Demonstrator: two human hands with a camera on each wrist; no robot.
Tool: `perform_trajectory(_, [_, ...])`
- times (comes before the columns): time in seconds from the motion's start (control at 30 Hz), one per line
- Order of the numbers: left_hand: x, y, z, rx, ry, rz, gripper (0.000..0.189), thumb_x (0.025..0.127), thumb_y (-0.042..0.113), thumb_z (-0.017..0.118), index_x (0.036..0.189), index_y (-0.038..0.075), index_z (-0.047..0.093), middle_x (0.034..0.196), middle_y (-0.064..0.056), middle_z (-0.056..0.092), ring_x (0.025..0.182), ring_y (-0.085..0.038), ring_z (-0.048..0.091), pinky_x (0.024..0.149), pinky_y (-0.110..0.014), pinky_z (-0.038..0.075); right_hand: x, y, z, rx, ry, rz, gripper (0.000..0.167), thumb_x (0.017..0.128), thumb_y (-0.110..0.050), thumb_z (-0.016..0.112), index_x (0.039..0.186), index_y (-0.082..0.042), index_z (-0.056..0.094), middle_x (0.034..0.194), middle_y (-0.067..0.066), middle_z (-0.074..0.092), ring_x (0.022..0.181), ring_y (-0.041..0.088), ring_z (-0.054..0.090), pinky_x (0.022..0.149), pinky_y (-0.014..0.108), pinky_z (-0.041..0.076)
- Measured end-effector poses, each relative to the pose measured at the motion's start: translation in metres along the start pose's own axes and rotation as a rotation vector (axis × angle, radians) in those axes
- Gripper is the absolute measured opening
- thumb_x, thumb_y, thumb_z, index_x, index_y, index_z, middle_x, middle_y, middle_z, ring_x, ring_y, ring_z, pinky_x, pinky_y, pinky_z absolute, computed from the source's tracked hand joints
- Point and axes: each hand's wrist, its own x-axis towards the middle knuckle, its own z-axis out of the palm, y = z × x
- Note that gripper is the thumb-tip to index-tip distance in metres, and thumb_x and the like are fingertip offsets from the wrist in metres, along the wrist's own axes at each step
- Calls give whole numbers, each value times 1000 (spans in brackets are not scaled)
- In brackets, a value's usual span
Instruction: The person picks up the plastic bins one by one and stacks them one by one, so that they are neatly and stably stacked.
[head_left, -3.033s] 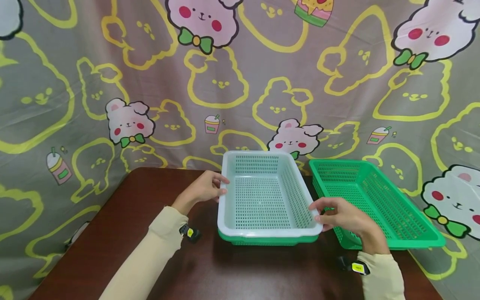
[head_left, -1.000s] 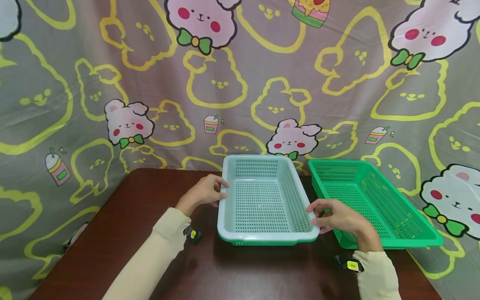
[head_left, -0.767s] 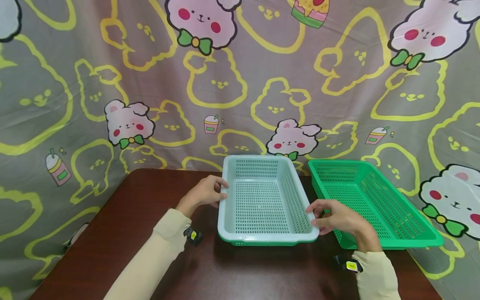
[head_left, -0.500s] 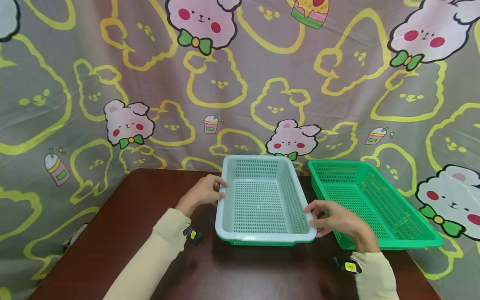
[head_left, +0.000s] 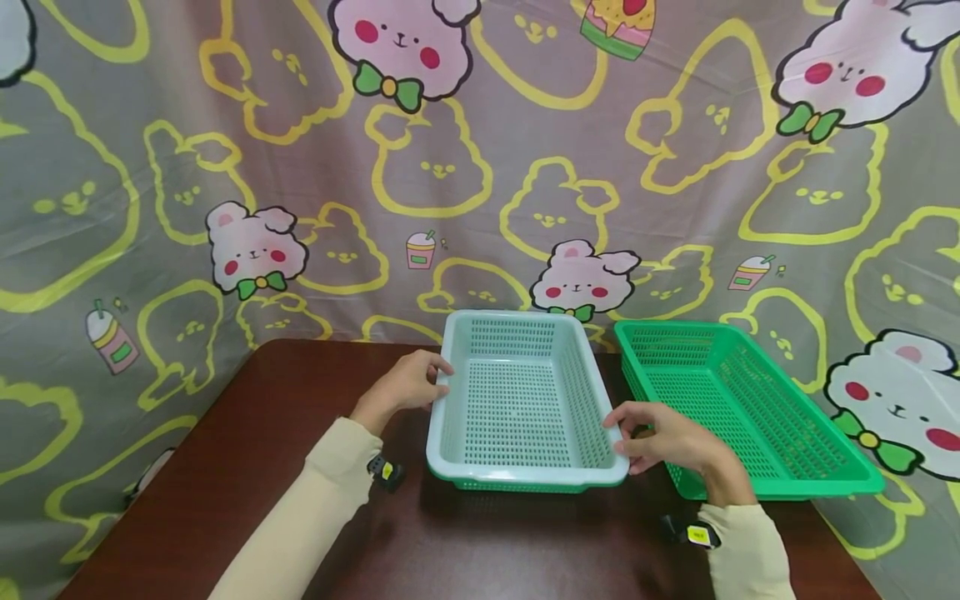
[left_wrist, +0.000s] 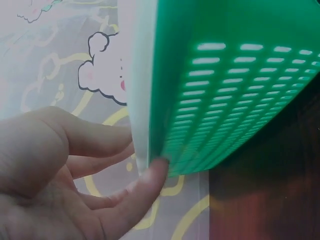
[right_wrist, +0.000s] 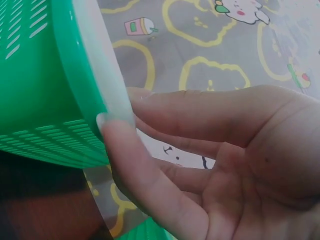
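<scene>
- The person's left hand (head_left: 405, 385) was clamped on the left rim of a white basket (head_left: 525, 474), pinching it about midway along that side
- The right hand (head_left: 675, 435) pinched the right rim closer to the near corner
- Under the white basket came a green basket (left_wrist: 240, 22), their rims pressed close, seemingly nested; the pair stood between the hands, over the table (head_left: 285, 433)
- Whether the base touched the tabletop could not be told
- With one grip nearer the front than the other, a lift might have twisted or tipped the pair
- A digit of each hand seemed to reach the green rim; had that hold loosened, the lower basket could have slipped away from the upper
- A second green basket (head_left: 802, 486) sat just to the right, so a sideways swing could have knocked it; its rim appeared to pass the table's right edge, and a shove might have sent it over
</scene>
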Motion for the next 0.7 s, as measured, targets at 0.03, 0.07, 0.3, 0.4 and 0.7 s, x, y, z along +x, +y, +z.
perform_trajectory(0.03, [0,1,0,31,10,11,29,93,4,73,122,-1,70,106,-19,65,81,-22,68,69,-37,63,0,-1,0,-2,2,5,37,93,-12,76,125,1,62,96,14,58,79,25,70,69,39,66])
perform_trajectory(0.07, [-1,2,1,64,25,26,29,92,4,73,121,-1,70,106,-19,66,83,-23,67,69,-36,62,-1,-1,-1,-6,6,11,37,93,-12,76,125,1,62,96,14,59,79,26,70,69,40,66])
perform_trajectory(0.3, [-6,29,10,88,87,92,23,93,7,73,116,6,74,121,-18,67,108,-30,65,85,-43,61,-15,-9,-17,-42,30,27,40,96,-16,74,129,2,62,100,18,64,77,29,71,72,42,66])
perform_trajectory(0.4, [-8,46,18,61,27,138,23,94,10,73,117,10,75,120,-16,68,109,-29,66,88,-44,60,-25,-11,-32,-65,44,33,41,97,-17,71,132,3,60,105,21,64,76,26,69,73,40,65])
perform_trajectory(0.7, [-6,96,55,36,-127,261,32,99,20,69,131,15,70,128,-10,67,117,-25,67,98,-42,58,-45,-10,-89,-245,133,123,44,101,-19,66,137,6,56,120,25,65,87,20,72,77,34,65])
